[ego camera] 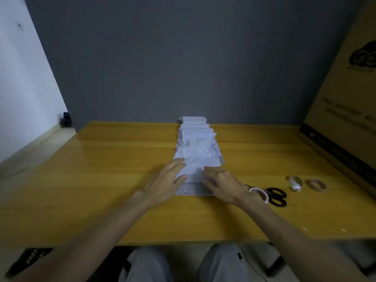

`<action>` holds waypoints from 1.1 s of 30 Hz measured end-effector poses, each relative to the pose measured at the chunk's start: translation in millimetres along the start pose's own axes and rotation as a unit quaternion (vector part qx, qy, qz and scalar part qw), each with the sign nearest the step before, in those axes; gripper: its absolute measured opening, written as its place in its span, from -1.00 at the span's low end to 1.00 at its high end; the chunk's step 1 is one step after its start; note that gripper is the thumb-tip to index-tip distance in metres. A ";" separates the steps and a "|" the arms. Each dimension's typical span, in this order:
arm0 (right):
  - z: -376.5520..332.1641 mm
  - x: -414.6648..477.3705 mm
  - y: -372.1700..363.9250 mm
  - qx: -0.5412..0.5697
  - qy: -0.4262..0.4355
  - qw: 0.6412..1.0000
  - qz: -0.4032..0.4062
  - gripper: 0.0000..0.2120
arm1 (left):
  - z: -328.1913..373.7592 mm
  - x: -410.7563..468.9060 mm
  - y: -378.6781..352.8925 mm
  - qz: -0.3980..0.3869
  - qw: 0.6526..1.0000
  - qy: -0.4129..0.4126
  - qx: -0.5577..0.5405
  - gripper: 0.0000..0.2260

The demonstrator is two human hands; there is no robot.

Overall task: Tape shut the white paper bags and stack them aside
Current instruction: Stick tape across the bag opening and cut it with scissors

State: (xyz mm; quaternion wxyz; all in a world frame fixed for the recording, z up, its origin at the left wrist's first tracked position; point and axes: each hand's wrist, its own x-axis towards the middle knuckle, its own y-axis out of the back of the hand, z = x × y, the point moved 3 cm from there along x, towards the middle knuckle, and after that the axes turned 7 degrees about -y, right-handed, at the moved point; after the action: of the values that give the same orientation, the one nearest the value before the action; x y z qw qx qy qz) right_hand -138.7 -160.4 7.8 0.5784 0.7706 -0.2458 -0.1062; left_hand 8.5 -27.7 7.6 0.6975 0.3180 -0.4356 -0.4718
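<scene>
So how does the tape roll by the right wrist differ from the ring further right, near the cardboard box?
The near tape roll has a whitish rim; the far ring looks brownish. The near tape roll is partly hidden behind the right hand and sits against the scissors; the far ring lies fully visible, touching nothing. Both are rings on the table, right of the bags.

— The paper bags point(198, 151) under the left hand point(165, 184) and right hand point(223, 186)?
— White, on a honey-yellow table point(101, 169) with streaky wood grain.
— And right of the right hand?
— Black-handled scissors point(276, 197), a white-rimmed tape roll point(260, 195) brownish inside, then a tan cardboard box point(345, 98) printed with a black swirl
</scene>
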 end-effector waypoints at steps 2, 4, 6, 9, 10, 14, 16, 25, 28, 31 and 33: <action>3.1 -1.1 -6.8 0.015 -0.013 1.000 -0.006 -0.60 | -6.2 -0.6 -8.2 -0.021 0.999 0.019 -0.015 -0.60; 4.0 -5.6 -14.7 0.016 -0.018 0.999 -0.027 -0.62 | -7.4 -5.5 -16.9 -0.065 0.997 0.028 -0.011 -0.63; 4.7 -8.4 -22.1 0.017 -0.019 0.999 -0.037 -0.61 | -6.9 -9.1 -24.4 -0.086 0.996 0.025 -0.014 -0.62; 5.8 -14.5 -23.9 0.030 -0.019 0.999 -0.029 -0.56 | -8.5 -12.3 -24.3 -0.093 0.995 0.022 -0.016 -0.59; 6.4 -17.5 -25.1 0.031 -0.016 0.999 -0.025 -0.53 | -8.9 -13.9 -24.4 -0.097 0.995 0.021 -0.018 -0.58; 6.6 -32.2 -26.8 0.025 0.005 0.999 -0.026 -0.48 | -7.0 -24.6 -24.9 -0.109 0.994 0.015 -0.021 -0.54; 6.7 -38.3 -26.3 0.032 0.013 0.999 -0.012 -0.50 | -5.5 -29.4 -25.3 -0.107 0.994 0.008 -0.015 -0.53; -1.5 -65.7 -24.5 -0.077 0.122 0.986 0.084 -0.65 | 7.4 -47.6 -26.6 -0.117 0.993 -0.026 0.005 -0.57; -0.8 -72.5 -26.5 -0.126 0.167 0.974 0.085 -0.83 | 13.1 -53.4 -25.0 -0.114 0.993 -0.025 0.000 -0.49; -3.5 -80.6 -24.2 -0.110 0.152 0.979 0.082 -0.90 | 20.1 -58.6 -21.2 -0.117 0.993 -0.026 0.005 -0.25; -7.1 -86.5 -19.3 -0.076 0.127 0.983 0.106 -0.83 | 26.0 -62.3 -18.5 -0.111 0.993 -0.031 0.013 -0.26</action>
State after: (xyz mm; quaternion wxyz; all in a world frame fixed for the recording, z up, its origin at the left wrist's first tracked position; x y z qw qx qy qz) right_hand -204.6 -107.0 -18.6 0.6698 0.7012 -0.2417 0.0354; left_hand -33.0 23.2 -16.4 0.6223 0.3588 -0.4255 -0.5504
